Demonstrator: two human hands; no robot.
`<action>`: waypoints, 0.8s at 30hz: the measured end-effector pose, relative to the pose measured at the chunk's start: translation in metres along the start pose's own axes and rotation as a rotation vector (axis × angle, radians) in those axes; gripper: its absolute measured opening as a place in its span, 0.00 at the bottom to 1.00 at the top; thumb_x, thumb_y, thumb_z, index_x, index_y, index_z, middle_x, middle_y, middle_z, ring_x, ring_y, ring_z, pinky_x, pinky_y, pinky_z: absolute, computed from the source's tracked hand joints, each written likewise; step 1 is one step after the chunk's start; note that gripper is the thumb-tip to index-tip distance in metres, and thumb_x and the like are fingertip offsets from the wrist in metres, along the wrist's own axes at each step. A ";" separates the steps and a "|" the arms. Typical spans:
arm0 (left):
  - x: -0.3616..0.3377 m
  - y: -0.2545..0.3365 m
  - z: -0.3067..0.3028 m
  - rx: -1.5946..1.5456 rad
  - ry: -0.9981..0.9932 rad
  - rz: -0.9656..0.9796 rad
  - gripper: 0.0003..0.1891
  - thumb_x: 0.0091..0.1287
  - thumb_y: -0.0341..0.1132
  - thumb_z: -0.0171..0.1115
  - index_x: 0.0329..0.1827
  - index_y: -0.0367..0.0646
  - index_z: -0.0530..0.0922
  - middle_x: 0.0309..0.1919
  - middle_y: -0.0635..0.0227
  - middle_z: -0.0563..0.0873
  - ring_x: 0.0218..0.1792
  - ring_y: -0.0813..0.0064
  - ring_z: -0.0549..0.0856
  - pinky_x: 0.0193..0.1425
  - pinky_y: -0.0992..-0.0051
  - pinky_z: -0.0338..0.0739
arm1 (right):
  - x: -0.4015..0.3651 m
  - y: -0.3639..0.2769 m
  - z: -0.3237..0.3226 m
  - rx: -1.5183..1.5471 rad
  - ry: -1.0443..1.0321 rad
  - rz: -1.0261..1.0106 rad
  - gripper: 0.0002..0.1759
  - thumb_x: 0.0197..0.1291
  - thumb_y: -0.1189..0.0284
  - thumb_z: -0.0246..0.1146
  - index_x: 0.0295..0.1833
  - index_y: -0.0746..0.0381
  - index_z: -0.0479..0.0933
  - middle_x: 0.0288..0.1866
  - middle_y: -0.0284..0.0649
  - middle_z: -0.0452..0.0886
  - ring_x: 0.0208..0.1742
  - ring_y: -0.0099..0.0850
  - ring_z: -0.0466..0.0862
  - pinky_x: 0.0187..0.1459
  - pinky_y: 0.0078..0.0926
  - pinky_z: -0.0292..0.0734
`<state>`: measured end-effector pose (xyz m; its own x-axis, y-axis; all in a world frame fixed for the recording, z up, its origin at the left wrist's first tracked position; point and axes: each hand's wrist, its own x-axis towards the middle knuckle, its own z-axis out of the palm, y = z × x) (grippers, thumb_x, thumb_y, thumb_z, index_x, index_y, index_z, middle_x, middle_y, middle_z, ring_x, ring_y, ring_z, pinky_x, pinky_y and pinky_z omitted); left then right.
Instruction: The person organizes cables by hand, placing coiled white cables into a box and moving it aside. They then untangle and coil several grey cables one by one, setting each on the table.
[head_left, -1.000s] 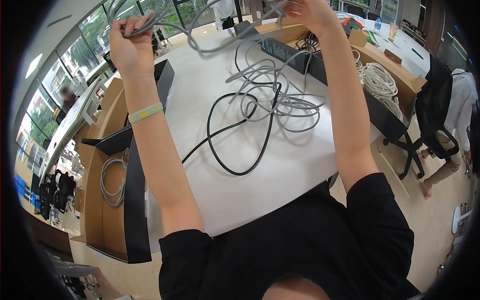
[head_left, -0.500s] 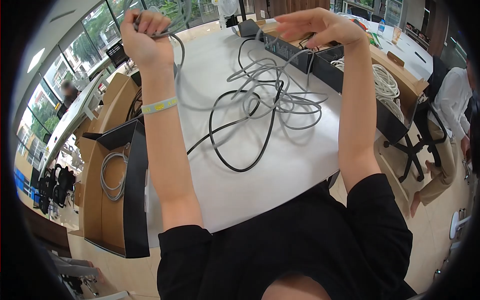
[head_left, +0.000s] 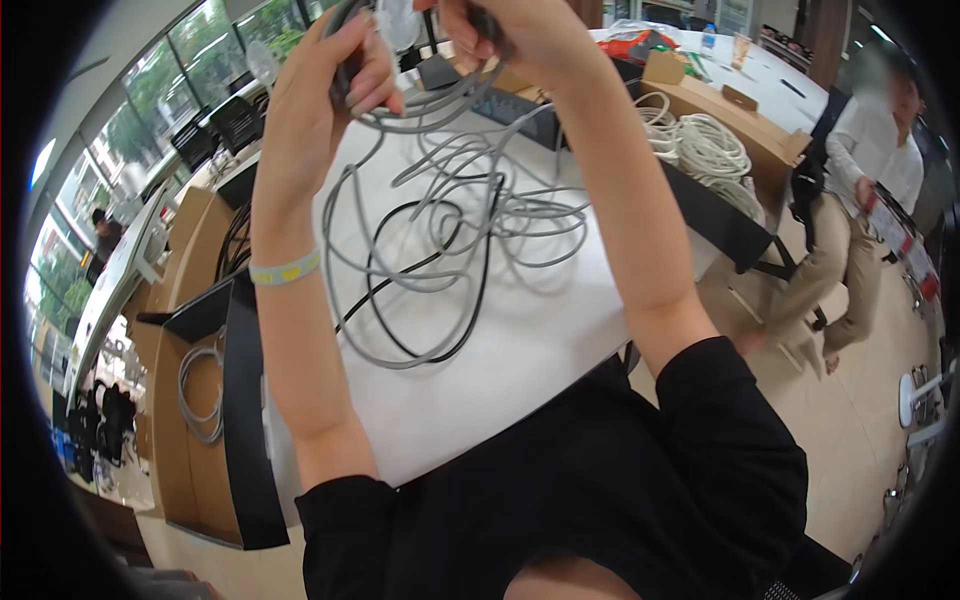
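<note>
Grey cable point(head_left: 425, 112) is up in the air, bunched between both hands at the top of the head view. Its long loops hang down to the white desk point(head_left: 530, 330) and run into a loose grey tangle lying there.

Left hand point(head_left: 320, 95): grip closed, fingers curled round several grey strands. Right hand point(head_left: 510, 30): grip closed too, pinching the same cable just beside the left hand; fingertips partly cut off by the frame edge, so exact hold is hard to read. Yellow wristband point(head_left: 285, 270) on the left wrist.

A black cable point(head_left: 487, 250) lies on the desk, looped through the grey tangle, crossing it in several places.

Judgement on doing this well: hold the gathered strands firm in the left hand, let the right feed one strand at a time, lift high enough that the hanging loop clears the black cable, no yanking where the two cross or the knot tightens.

Further out: open cardboard box point(head_left: 190, 470) to the left of the desk with a small grey coil point(head_left: 195, 390) inside. Another box on the far right holds white cable coils point(head_left: 705, 150). A seated person point(head_left: 860, 200) in a white shirt is off to the right, well apart.
</note>
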<state>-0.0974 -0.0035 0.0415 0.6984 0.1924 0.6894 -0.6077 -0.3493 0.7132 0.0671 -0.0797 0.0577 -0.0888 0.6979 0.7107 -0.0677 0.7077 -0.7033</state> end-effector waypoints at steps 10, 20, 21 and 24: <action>-0.003 -0.004 -0.016 0.623 0.182 0.028 0.14 0.67 0.40 0.49 0.44 0.36 0.72 0.33 0.68 0.77 0.37 0.80 0.77 0.45 0.81 0.69 | 0.000 -0.007 -0.001 0.076 0.282 -0.036 0.21 0.54 0.59 0.63 0.18 0.62 0.69 0.09 0.27 0.62 0.09 0.15 0.57 0.11 0.15 0.48; -0.017 0.021 -0.023 0.771 -0.077 -0.662 0.06 0.57 0.28 0.57 0.36 0.35 0.77 0.26 0.65 0.81 0.25 0.81 0.78 0.31 0.85 0.71 | -0.006 -0.021 -0.009 0.257 0.200 -0.175 0.21 0.58 0.62 0.57 0.17 0.59 0.63 0.10 0.24 0.54 0.09 0.14 0.49 0.12 0.17 0.39; -0.018 0.007 -0.031 0.775 -0.074 -0.667 0.06 0.57 0.28 0.57 0.36 0.35 0.77 0.26 0.65 0.81 0.25 0.81 0.78 0.31 0.85 0.71 | -0.004 -0.019 -0.009 0.265 0.201 -0.174 0.21 0.58 0.63 0.57 0.17 0.60 0.64 0.09 0.25 0.56 0.09 0.14 0.50 0.11 0.17 0.41; -0.005 -0.028 -0.071 0.684 0.049 -0.151 0.07 0.63 0.27 0.52 0.38 0.33 0.77 0.29 0.65 0.81 0.29 0.82 0.78 0.36 0.83 0.72 | -0.003 -0.019 -0.005 0.179 0.233 -0.206 0.20 0.57 0.64 0.58 0.17 0.61 0.66 0.10 0.27 0.60 0.09 0.15 0.55 0.11 0.17 0.45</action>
<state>-0.1102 0.0709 0.0272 0.7287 0.3199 0.6055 -0.1201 -0.8107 0.5729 0.0733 -0.0948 0.0686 0.1722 0.5633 0.8081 -0.2356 0.8201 -0.5215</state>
